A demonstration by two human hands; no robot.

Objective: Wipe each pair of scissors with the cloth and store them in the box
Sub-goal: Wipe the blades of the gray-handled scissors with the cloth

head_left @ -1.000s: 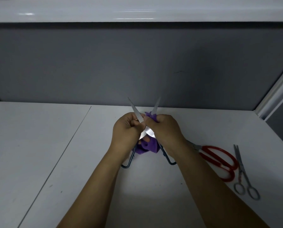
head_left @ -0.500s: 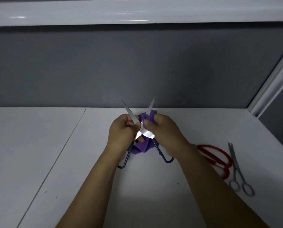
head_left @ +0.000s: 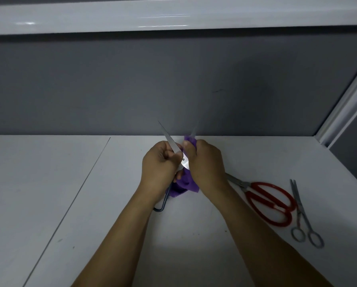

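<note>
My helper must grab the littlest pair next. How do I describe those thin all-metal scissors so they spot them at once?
On the right side of the white tabletop, two pairs lie loose. The thin grey all-metal scissors lie farthest right, beside the large red-handled scissors. They alone are slim, with small round bare-metal finger loops.

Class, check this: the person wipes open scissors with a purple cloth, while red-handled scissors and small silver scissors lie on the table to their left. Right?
Wrong side: the head view shows the red-handled scissors and small silver scissors lying to the person's right.
</note>
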